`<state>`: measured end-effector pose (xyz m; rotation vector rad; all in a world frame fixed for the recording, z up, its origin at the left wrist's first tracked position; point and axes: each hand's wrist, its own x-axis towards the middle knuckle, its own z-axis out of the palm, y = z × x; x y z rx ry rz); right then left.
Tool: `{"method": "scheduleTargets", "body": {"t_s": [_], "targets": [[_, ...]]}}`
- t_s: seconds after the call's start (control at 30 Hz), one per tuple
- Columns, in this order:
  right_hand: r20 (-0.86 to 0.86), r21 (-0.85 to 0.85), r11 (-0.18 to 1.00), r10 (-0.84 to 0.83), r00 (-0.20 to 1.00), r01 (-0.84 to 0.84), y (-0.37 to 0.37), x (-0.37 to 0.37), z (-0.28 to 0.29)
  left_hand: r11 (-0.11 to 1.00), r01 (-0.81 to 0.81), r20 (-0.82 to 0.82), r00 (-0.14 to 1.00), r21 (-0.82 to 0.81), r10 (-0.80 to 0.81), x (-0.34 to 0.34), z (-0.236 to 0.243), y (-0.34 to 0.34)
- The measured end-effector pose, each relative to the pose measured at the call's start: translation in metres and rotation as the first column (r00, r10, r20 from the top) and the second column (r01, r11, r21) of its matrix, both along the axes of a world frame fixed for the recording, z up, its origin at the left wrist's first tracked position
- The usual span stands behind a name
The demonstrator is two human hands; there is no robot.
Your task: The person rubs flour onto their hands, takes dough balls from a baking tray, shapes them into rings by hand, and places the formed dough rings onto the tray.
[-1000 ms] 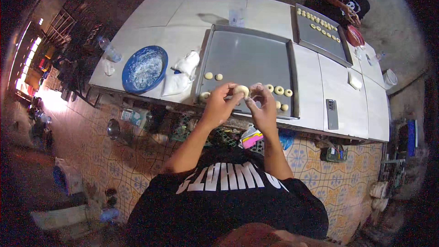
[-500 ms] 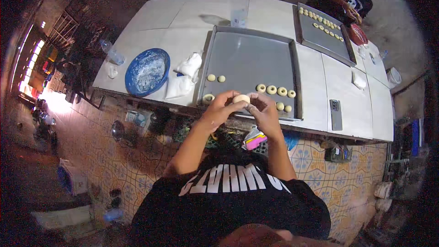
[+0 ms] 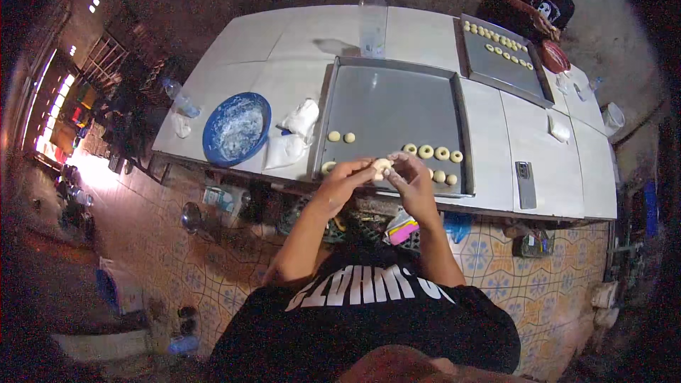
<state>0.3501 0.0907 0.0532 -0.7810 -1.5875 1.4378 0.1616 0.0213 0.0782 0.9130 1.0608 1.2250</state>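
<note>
Just over the near edge of a grey metal baking tray (image 3: 390,103), my left hand (image 3: 349,179) and my right hand (image 3: 414,183) hold one pale piece of dough (image 3: 383,165) between their fingertips. A hollow or hole shows in its middle. Several dough rings (image 3: 425,151) stand in a row on the tray's right side, with small dough balls (image 3: 440,176) nearer me, partly behind my right hand. Two more dough balls (image 3: 342,137) lie at the left. Another dough piece (image 3: 328,167) sits close to my left hand, partly hidden.
Left of the tray are a blue bowl (image 3: 237,129) dusted with flour and a white bag (image 3: 287,150). A plastic bottle (image 3: 372,21) stands behind it. To the right lie a phone (image 3: 525,184) and a second tray (image 3: 504,74) of dough, where a person (image 3: 532,0) works.
The dough in my fingers has been turned and its middle now shows a hollow. My right fingers have shifted around it. The whole view has moved slightly, so the table appears lower.
</note>
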Motion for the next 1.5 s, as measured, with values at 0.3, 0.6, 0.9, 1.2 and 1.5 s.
{"method": "scheduleTargets", "body": {"t_s": [0.3,0.6,0.9,1.2,1.5], "targets": [[0.003,0.198,0.980,0.028,1.000,-0.028,-0.003,-0.006,0.002,0.995,-0.064,0.192,0.978,-0.082,0.079,-0.008,-0.012,-0.007],[0.063,0.244,0.938,-0.271,0.961,0.248,-0.008,-0.015,0.015,0.991,0.043,-0.040,0.998,0.124,-0.038,0.005,-0.002,-0.013],[0.002,0.405,0.820,-0.443,0.897,0.404,-0.002,-0.009,0.005,0.911,0.123,-0.817,0.501,0.393,0.285,0.023,0.019,-0.008],[-0.337,-0.415,0.906,-0.075,0.939,-0.076,0.003,0.000,-0.006,0.879,-0.032,-0.758,0.491,0.476,0.429,0.029,0.015,-0.001],[-0.042,-0.011,0.992,-0.123,0.992,0.123,-0.002,-0.008,-0.006,0.947,-0.182,-0.282,0.924,0.265,0.257,0.013,-0.002,0.013]]}}
